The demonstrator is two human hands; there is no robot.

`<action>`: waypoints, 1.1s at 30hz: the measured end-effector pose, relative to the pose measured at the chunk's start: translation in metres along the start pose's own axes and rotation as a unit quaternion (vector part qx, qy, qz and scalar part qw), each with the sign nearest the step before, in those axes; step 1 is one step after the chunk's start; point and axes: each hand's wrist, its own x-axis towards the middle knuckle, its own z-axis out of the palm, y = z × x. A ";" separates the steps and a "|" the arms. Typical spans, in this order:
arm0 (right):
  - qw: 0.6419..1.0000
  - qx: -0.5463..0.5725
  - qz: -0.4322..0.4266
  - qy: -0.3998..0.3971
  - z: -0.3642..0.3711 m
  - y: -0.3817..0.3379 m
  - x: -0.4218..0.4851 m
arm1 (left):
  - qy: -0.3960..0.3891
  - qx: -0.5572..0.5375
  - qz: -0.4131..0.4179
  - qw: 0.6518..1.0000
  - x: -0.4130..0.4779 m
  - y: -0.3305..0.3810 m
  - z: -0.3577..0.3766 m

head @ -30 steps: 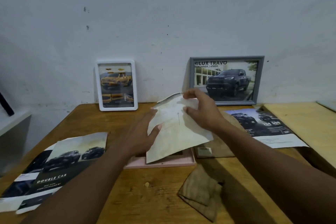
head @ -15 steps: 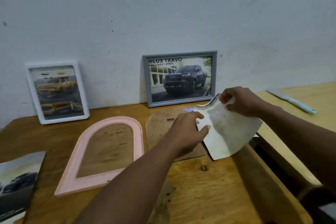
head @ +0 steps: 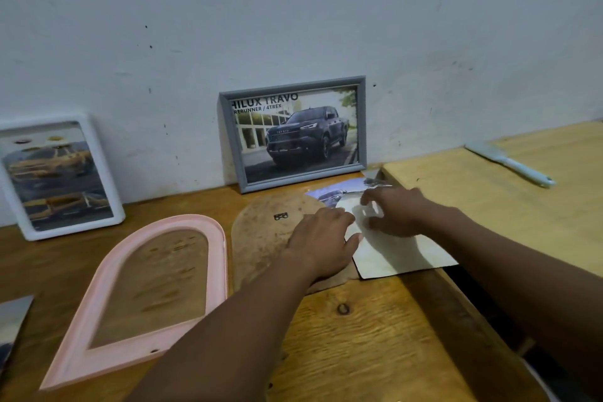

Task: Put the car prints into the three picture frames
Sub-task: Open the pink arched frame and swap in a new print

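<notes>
A pink arched frame (head: 216, 258) lies empty and flat on the wooden table (head: 359, 336). Its brown arched backing board (head: 261, 238) lies just to the right. A cream sheet of paper (head: 401, 254), blank side up, lies at the table's right edge over a car print (head: 336, 194). My right hand (head: 396, 210) pinches the sheet's far edge with curled fingers. My left hand (head: 321, 238) rests palm down on the backing board, fingertips touching the sheet's left edge. A grey frame (head: 295, 179) with a dark pickup print and a white frame (head: 101, 173) with a yellow car print lean on the wall.
A second, paler table (head: 522, 222) stands to the right with a narrow gap between the two. A pale blue knife-like tool (head: 509, 163) lies on it. Another car print (head: 13, 323) pokes in at the left edge.
Both hands carried the cream sheet from over the pink frame to the right and lowered it flat at the table's right edge. The view turned right with them.
</notes>
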 end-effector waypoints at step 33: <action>0.965 0.243 -0.075 0.072 -0.020 -0.145 -0.001 | 0.060 -0.140 -0.191 0.970 -0.098 -0.088 -0.081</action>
